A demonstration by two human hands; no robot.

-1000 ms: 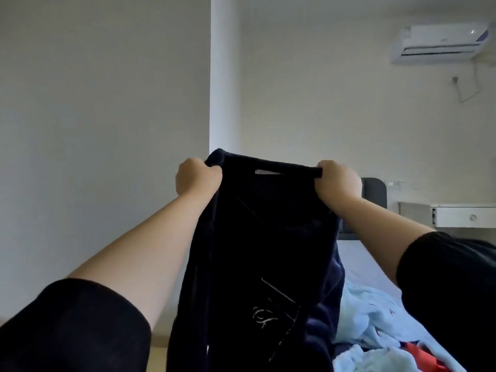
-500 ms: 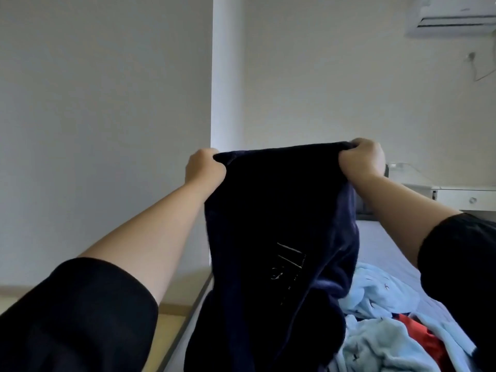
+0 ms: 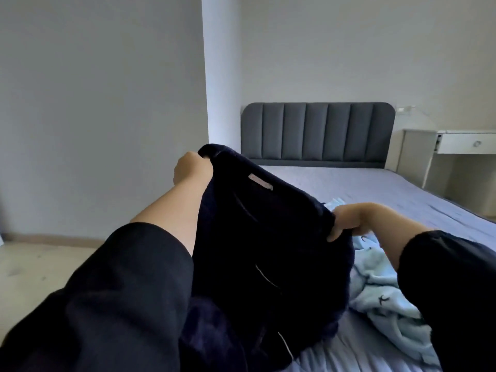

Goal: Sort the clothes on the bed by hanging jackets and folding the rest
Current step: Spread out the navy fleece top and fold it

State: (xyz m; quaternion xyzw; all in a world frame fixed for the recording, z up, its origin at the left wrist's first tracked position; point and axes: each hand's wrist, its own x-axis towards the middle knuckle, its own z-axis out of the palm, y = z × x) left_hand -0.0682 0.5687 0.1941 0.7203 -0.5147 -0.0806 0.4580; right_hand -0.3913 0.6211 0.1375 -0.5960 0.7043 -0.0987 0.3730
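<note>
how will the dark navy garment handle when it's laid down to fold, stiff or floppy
Probably floppy: the dark navy garment sags between the left hand and right hand and bunches where it meets the bed. Its fuzzy, thick-looking pile suggests some weight and little slipperiness.

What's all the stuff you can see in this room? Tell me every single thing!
navy garment: one, dark blue, held up over the near part of the bed
label: one, pale, near the navy garment's top edge
light blue clothes: one crumpled heap, pale blue with small dark marks, on the bed to the right
bed: one, lilac-grey sheet, middle and right
headboard: one, grey and padded, against the far wall
desk: one, white, drawer with a round knob, right of the bed
floor: beige, on the left
left hand: one, grips the navy garment's upper corner
right hand: one, pinches its lower right edge
black sleeves: two, at the bottom corners
</note>
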